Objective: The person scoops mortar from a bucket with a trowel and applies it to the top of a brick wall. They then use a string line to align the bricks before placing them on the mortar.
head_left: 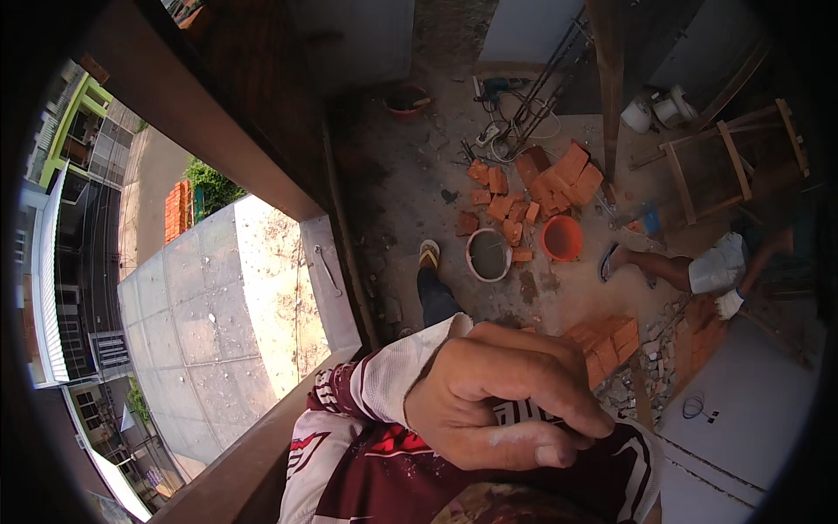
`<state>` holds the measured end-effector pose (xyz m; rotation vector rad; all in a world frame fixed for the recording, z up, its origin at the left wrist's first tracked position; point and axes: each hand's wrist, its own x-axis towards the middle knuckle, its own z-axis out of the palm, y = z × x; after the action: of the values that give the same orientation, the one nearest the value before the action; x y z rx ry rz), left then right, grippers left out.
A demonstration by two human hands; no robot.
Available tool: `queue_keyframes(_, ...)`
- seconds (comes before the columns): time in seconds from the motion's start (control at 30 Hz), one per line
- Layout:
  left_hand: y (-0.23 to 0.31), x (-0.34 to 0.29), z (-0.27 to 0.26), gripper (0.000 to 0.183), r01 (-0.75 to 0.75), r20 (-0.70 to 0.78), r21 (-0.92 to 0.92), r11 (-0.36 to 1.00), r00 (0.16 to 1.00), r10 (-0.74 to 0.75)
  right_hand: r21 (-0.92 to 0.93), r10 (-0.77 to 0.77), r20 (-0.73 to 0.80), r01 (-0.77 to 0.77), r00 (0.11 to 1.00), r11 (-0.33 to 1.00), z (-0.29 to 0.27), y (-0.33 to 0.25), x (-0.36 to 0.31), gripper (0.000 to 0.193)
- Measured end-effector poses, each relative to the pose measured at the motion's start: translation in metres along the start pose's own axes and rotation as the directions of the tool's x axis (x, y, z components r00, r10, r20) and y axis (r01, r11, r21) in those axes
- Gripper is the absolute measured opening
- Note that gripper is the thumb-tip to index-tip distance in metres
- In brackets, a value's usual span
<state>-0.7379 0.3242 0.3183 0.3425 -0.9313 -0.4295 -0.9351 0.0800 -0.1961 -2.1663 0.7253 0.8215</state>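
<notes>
My left hand reaches across in front of my maroon-and-white shirt, back of the hand up. Its fingers are loosely bent, and shirt cloth shows in the gap between thumb and forefinger; I see nothing held. Pale dust marks the thumb. The other fingers are mostly hidden under the hand. My right hand does not show. Beyond the hand stand a round bucket with grey contents and an orange bucket, beside a loose heap of red bricks. A stack of bricks lies just past my fingers.
At the right another person wears light shorts and a glove. A wrench lies on the ledge at left, with a drop to a roof outside. A drill, cables and rods lie at the back. Rubble and a wooden frame are right.
</notes>
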Motion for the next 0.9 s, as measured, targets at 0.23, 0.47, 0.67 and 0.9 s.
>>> queue_keyframes(0.23,0.027,0.074,-0.142,0.023,0.191,-0.335,0.500,0.845,0.942,-0.015,-0.338,-0.053,0.196,0.118,0.979,0.934,-0.143,-0.096,0.139,0.049)
queue_keyframes(0.47,0.013,0.077,-0.238,0.018,0.301,-0.755,0.374,0.877,0.648,0.100,-0.542,-0.212,0.117,0.241,0.970,0.805,-0.323,-0.308,0.326,0.052)
queue_keyframes(0.67,0.010,0.103,-0.314,0.018,0.368,-0.826,0.326,0.871,0.559,0.073,-0.112,-0.456,-0.007,0.453,0.890,0.885,-0.386,-0.523,0.397,0.046)
queue_keyframes(0.9,0.054,0.181,-0.459,0.017,0.259,-0.743,0.462,0.848,0.635,0.211,-0.120,-0.642,0.134,0.655,0.755,0.746,-0.396,-0.671,0.486,0.048)
